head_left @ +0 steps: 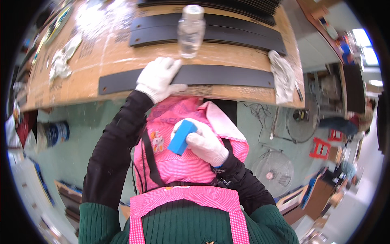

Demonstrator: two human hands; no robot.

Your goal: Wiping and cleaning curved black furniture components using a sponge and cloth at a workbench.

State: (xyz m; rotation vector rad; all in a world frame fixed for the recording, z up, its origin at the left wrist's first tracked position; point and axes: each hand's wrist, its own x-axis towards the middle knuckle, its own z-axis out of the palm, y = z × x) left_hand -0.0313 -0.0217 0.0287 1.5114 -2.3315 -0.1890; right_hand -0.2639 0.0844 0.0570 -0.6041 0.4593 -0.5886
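Note:
My left hand [159, 79], in a white knit glove, lies across a long dark grey strip [227, 76] near the table's front edge. Its thumb is spread away from the fingers, and they rest on the strip. The strip has a small hole near each end. In front of the apron, my right hand [205, 142], also gloved in white, is closed around a small blue rectangular block [182, 136]. The block is held apart from the strip, below the table edge in view. A clear bottle [191, 34] with a whitish cap stands just beyond the strip.
More dark strips [239, 30] lie stacked at the table's far side. A crumpled white glove [282, 75] touches the strip's right end; a white cloth [63, 61] lies at left on the table [97, 53]. On the floor are a fan [274, 173], cables and red stools [320, 149].

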